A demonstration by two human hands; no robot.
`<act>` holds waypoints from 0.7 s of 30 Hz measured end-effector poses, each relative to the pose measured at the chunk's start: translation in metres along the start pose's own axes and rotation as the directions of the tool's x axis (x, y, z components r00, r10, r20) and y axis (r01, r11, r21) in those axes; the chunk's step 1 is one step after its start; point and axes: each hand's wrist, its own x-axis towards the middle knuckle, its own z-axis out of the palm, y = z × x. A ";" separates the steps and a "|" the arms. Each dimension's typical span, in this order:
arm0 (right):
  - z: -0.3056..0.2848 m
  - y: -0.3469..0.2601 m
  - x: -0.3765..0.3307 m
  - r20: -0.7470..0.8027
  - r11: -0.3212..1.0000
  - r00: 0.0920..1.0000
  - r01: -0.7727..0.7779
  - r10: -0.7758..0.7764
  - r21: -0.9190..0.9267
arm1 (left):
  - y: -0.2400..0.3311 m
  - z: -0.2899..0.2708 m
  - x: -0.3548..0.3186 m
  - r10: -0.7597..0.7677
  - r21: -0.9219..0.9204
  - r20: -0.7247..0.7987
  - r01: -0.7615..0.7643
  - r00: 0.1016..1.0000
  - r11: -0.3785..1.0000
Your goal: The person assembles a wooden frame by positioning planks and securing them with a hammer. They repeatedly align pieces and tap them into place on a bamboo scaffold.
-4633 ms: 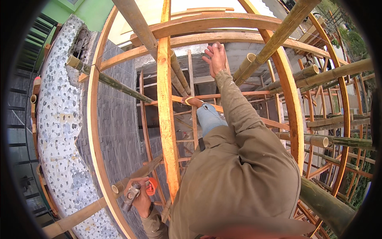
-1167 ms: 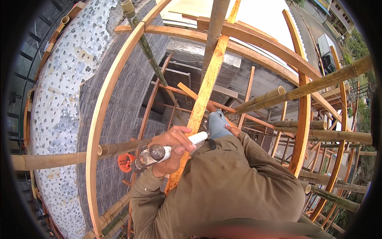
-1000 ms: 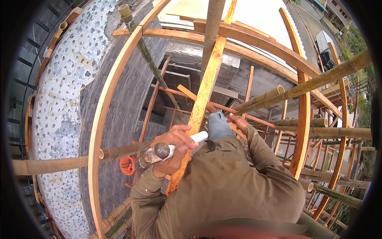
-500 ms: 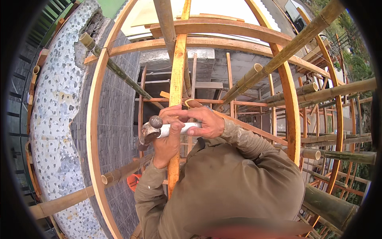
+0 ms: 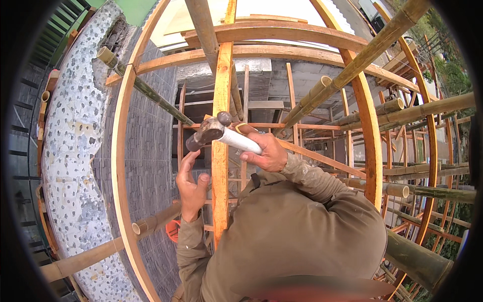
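A ball-peen hammer (image 5: pixel 240 142) with a rusty head and a white handle is gripped in my right hand (image 5: pixel 271 152). Its head lies over the upright wooden beam (image 5: pixel 220 181), the ball end pointing up and the flat face to the left; whether it touches the wood I cannot tell. On the beam's left side, my left hand (image 5: pixel 192 187) is open and holds nothing. Its thumb and fingers are apart, the fingertips close below the hammer's face.
Wooden crosspieces (image 5: pixel 282 35) span the far side, and curved uprights (image 5: pixel 116 166) flank me. Bamboo poles (image 5: pixel 347 75) cross at the right. Left are a grey tiled surface (image 5: pixel 141 166) and a speckled ledge (image 5: pixel 75 136). An orange object (image 5: pixel 172 230) shows below.
My left hand has come off the beam and opened, moving down and left. My right hand has shifted slightly right; the hammer's head has moved up and right, over the beam.
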 end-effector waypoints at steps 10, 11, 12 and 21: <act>-0.075 0.008 0.038 -0.303 0.972 0.951 -0.121 0.057 -0.199 | -0.062 0.007 -0.051 -0.406 -0.500 0.403 0.569 0.820 0.653; -0.081 0.006 0.045 -0.308 0.971 0.951 -0.109 0.038 -0.215 | -0.061 0.011 -0.052 -0.396 -0.504 0.472 0.610 0.788 0.611; -0.086 0.003 0.050 -0.336 0.971 0.941 -0.116 0.041 -0.207 | -0.059 0.015 -0.052 -0.358 -0.532 0.468 0.581 0.808 0.617; -0.108 -0.014 0.081 -0.434 0.972 0.892 -0.199 0.127 -0.124 | -0.042 0.012 -0.044 -0.410 -0.516 0.591 0.717 0.694 0.468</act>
